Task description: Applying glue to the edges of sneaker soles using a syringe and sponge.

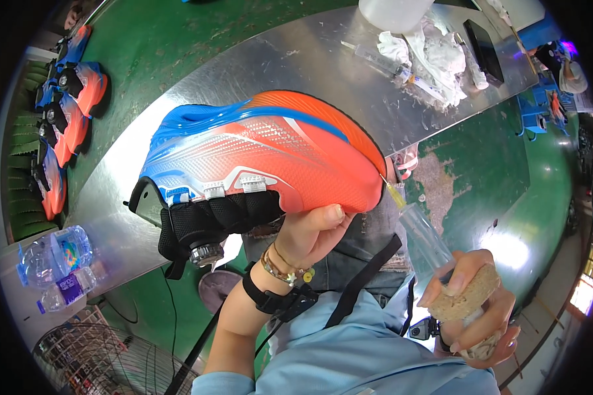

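My left hand (311, 236) is closed on an orange, blue and black sports shoe (263, 158), thumb and fingers at the toe's lower edge. The shoe lies on its side, its black collar and round dial (206, 254) toward me. In my right hand (473, 299) is a clear syringe (425, 236) with a yellow needle hub (395, 195). The needle tip meets the toe's edge, where upper and sole join. A rough beige block (465, 297), like a piece of sponge, is also gripped in that hand. Part of a whitish wad (486, 345) shows under the fingers.
On the metal table (244, 72) are another syringe (375, 58), crumpled white tissues (435, 59), a white container (395, 12) and a black phone-like slab (483, 52). Plastic bottles (56, 257) stand at left, above a wire-caged fan (105, 355). Similar shoes (69, 125) line a green rack.
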Demonstrator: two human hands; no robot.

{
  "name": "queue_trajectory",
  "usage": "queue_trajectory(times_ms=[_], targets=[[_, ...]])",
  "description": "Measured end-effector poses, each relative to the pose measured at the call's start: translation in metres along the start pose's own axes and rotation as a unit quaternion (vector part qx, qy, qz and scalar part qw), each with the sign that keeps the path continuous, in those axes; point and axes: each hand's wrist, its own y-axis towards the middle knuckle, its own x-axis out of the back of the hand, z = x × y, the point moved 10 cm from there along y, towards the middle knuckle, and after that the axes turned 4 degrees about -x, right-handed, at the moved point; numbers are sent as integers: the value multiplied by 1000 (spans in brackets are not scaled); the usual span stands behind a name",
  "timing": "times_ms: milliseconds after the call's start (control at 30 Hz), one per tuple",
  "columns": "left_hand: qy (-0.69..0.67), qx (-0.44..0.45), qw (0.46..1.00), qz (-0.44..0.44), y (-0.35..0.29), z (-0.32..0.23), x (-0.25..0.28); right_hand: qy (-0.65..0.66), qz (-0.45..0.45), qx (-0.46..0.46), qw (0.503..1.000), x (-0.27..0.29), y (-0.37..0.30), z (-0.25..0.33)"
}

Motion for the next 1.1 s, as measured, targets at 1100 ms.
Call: queue_trajectory(times_ms=[1100], targets=[[-22,11,979,-201,3,-49,-64,-233,113,109,960,-45,3,-6]])
